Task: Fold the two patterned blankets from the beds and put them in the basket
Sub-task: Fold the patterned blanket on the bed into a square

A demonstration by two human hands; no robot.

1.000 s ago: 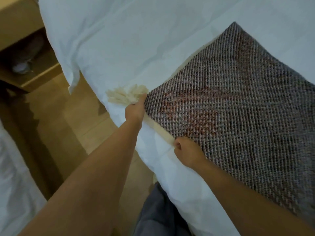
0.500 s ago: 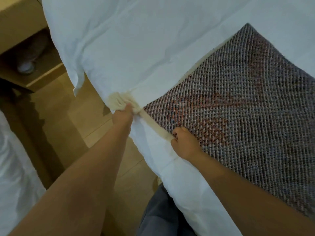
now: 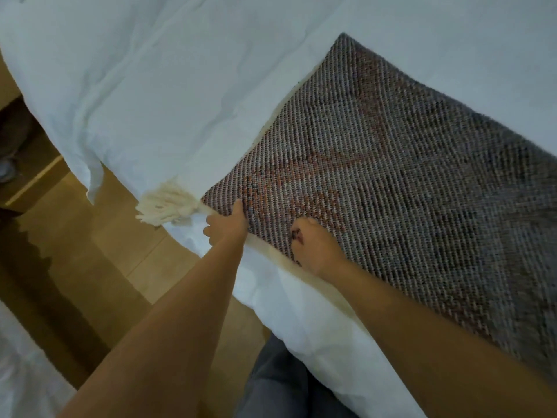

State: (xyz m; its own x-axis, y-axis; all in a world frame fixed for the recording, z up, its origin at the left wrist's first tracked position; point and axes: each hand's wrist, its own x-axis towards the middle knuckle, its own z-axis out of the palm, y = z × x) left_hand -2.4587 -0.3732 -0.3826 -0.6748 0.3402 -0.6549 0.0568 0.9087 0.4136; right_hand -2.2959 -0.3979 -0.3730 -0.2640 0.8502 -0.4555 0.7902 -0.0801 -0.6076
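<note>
On white bedding (image 3: 180, 86), both hands (image 3: 229, 227) (image 3: 313, 248) pinching coarse-woven tasselled blanket (image 3: 407, 176)

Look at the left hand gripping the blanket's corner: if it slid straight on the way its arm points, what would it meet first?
Probably more of the patterned blanket itself: the left hand points up and right across it. The cream tassel lies to its left, off that line.

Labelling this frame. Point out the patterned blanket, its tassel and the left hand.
patterned blanket (image 3: 407, 176): head view, middle of the weave.
tassel (image 3: 164, 205): head view, cream fringe bundle.
left hand (image 3: 227, 227): head view, back of hand.
</note>
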